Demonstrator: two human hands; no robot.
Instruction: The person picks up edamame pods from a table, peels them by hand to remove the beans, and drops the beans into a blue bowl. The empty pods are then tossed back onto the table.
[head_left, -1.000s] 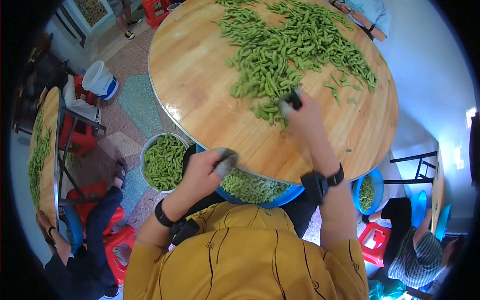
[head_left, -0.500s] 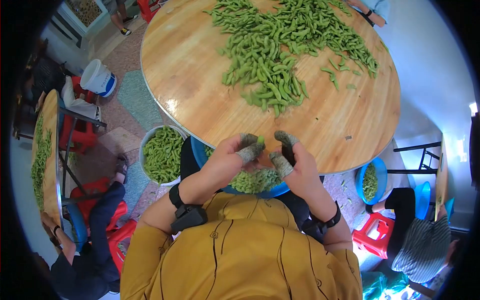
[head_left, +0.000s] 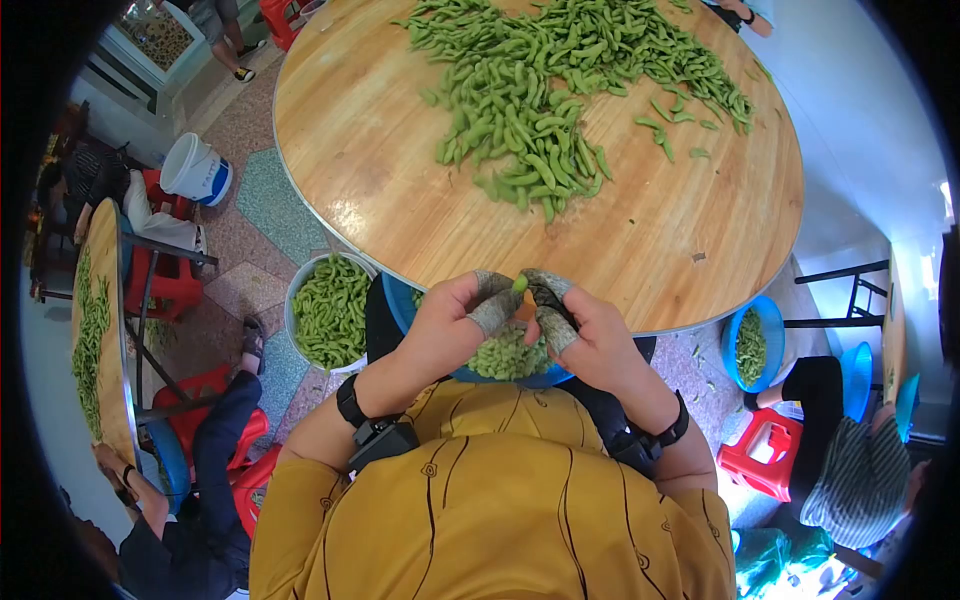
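Observation:
In front of my body, my left hand (head_left: pixel 445 325) pinches a green edamame pod (head_left: pixel 520 284) between thumb and forefinger. My right hand (head_left: pixel 590 335) meets it there, its thumb and forefinger closed at the pod's other side. Grey-green coverings wrap the thumbs and forefingers of both hands. Below them, a blue basin (head_left: pixel 556 377) in my lap holds a heap of pale green shelled beans (head_left: pixel 505 355), partly hidden by my hands. A large pile of edamame pods (head_left: pixel 530 140) lies on the round wooden table (head_left: pixel 360 150) ahead.
Left of my lap stands a white bucket of pods (head_left: pixel 330 310). A blue basin (head_left: pixel 752 345) with green contents is on the floor at right, near a red stool (head_left: pixel 765 455). Other people sit at both sides; a white bucket (head_left: pixel 196 170) stands farther left.
My right hand has moved left, and its open thumb and forefinger have closed at the pod. My left hand still pinches the pod. The view has shifted slightly.

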